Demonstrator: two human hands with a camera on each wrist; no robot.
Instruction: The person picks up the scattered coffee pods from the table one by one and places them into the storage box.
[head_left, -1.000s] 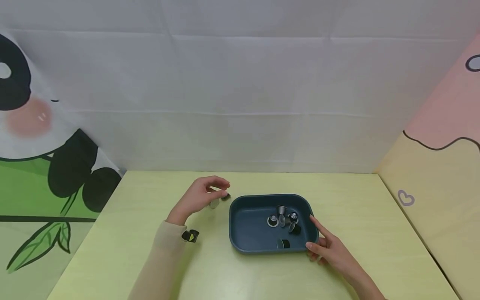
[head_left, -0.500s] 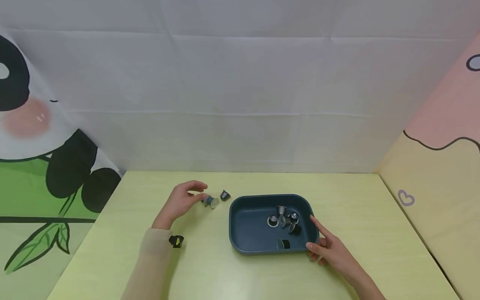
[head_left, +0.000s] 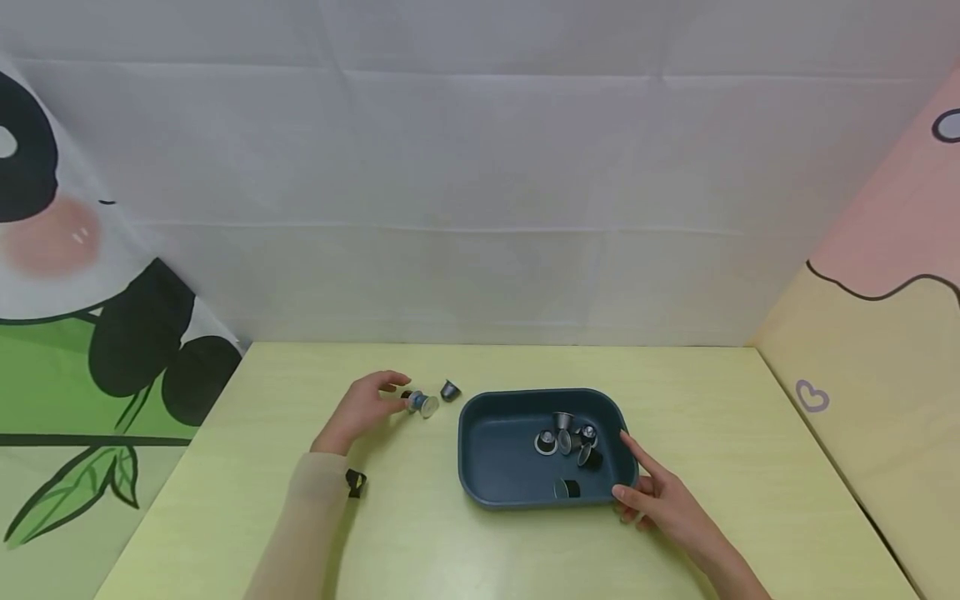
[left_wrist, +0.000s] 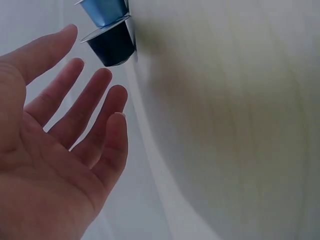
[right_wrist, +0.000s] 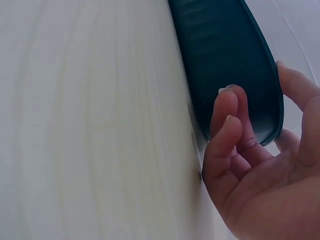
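Broadly, a creased white sheet (head_left: 480, 183) spreads behind a pale yellow surface (head_left: 405, 533). On the surface sits a dark blue tray (head_left: 495, 467) with rounded corners; take its centre in the head view as the middle of the dial, with twelve toward the sheet. At four o'clock, the right hand (head_left: 663, 500) has its grip on the tray's near corner, thumb and fingers holding the rim. Between nine and ten, the left hand (head_left: 363, 410) has a loose grip, its fingers lightly curved and spread just beside a dark capsule (left_wrist: 112, 45), which lies against a blue capsule (left_wrist: 104, 11). At ten, near the tray, lies a tilted capsule (head_left: 449, 391). Inside the tray, bunched capsules (head_left: 573, 442) sit just off centre toward two, and a lone capsule (head_left: 567, 488) lies on its side at five.
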